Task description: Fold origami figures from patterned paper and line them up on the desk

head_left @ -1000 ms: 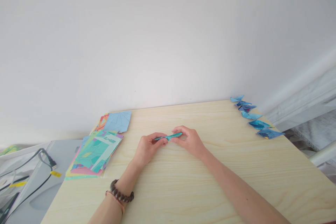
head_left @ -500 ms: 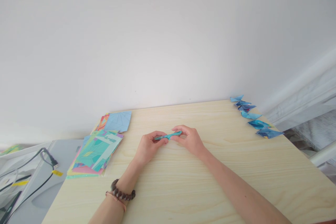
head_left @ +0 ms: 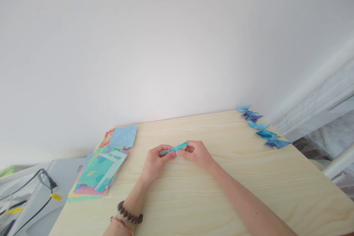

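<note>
A small teal folded paper boat (head_left: 179, 147) is held just above the middle of the table, its pointed end rising toward the right. My left hand (head_left: 156, 159) pinches its left end between thumb and fingers. On the other side, my right hand (head_left: 197, 152) grips it, thumb in front and fingers curled behind. The two thumbs nearly meet at the paper's lower edge. Part of the folded paper is hidden by the fingers.
Several blue folded paper boats (head_left: 262, 134) line the right edge of the wooden table (head_left: 177, 206). At left lie a pile of colourful printed sheets (head_left: 96, 171) and a blue creased sheet (head_left: 123, 136). Beyond the left edge are black cables (head_left: 45, 180). A white wall stands behind.
The folded paper has turned in my fingers, showing a broader side and a raised point. My right fingers have curled in behind it. The whole view has shifted slightly.
</note>
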